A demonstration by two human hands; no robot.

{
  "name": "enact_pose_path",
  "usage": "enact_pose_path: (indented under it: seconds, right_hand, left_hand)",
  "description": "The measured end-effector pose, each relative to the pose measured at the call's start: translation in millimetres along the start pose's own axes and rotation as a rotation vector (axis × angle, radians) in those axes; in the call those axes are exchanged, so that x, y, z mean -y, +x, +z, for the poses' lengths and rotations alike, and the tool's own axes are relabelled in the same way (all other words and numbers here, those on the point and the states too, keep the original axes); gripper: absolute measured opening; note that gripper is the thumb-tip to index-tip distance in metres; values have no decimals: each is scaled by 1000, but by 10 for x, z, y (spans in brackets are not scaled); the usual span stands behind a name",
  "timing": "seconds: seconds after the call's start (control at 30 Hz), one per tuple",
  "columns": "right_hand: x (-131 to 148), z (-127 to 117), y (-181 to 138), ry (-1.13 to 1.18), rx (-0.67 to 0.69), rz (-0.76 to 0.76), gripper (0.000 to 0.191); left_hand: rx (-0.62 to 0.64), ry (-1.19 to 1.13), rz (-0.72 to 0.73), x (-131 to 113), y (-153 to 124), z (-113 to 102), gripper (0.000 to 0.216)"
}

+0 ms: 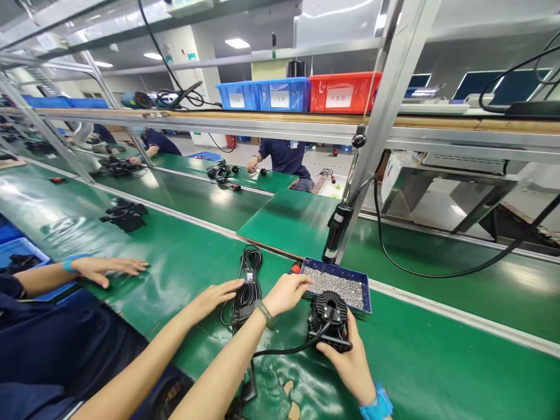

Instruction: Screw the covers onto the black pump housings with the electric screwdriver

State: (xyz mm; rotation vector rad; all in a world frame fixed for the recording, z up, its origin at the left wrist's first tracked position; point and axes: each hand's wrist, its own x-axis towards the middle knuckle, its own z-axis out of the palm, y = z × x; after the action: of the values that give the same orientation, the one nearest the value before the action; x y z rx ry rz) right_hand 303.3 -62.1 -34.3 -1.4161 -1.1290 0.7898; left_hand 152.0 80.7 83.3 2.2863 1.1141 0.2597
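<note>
Right hand [352, 359] clamps the black unit [331, 319] just nearside of the blue tray [368, 297], likely so metal parts [339, 284] sit near the left hand [285, 293], grip unclear.

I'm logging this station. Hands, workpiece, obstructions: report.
Left hand at edge of blue tray. Right hand gripping black device, cable attached. Hanging screwdriver, co-worker's hand nearby: possible obstructions.

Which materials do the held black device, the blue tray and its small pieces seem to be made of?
Device: matte black with ribs, probably moulded plastic, possibly coated metal. Tray: likely plastic, blue with slight sheen. Pieces: seemingly metal, bright silver glints.
</note>
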Motion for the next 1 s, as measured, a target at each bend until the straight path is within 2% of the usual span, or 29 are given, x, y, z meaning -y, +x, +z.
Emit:
enact_pose_path:
  seconds: [0.1, 0.2, 0.3, 0.37, 0.47, 0.6, 0.7, 0.77, 0.87, 1.0]
  right_hand:
    - [-50, -49, -34, -17, 46, -23, 91]
    - [-78, -147, -78, -14, 99, -112, 97]
    - [-22, -326, 34, 50, 57, -221, 98]
    - [66, -465, 248, -95, 21, -181, 80]
    - [184, -614, 711, -477, 124, -47, 49]
    - [154, -618, 1278, -707, 340, 13, 21]
    - [36, -554, 1504, -834, 494, 103, 24]
    - [-24, -528, 1560, -875, 556, 146, 27]
    - [-33, -534, 1560, -871, 558, 146, 30]
    - [84, -589, 1491, -776, 402, 96, 25]
  left_hand:
    - [102, 105, 4, 84, 395, 187, 25]
    - [242, 233, -17, 106, 698, 358, 20]
    - [351, 340, -66, 98, 903, 455, 24]
    - [379, 379, -81, 90, 985, 483, 26]
    - [360, 391, -79, 83, 1031, 497, 27]
    - [259, 306, -38, 104, 972, 477, 21]
    - [96, 170, -1, 144, 847, 439, 8]
    - [-46, 52, 17, 166, 723, 409, 9]
    - [-242, -146, 19, 164, 474, 365, 17]
    - [-412, -379, -8, 81, 52, 317, 14]
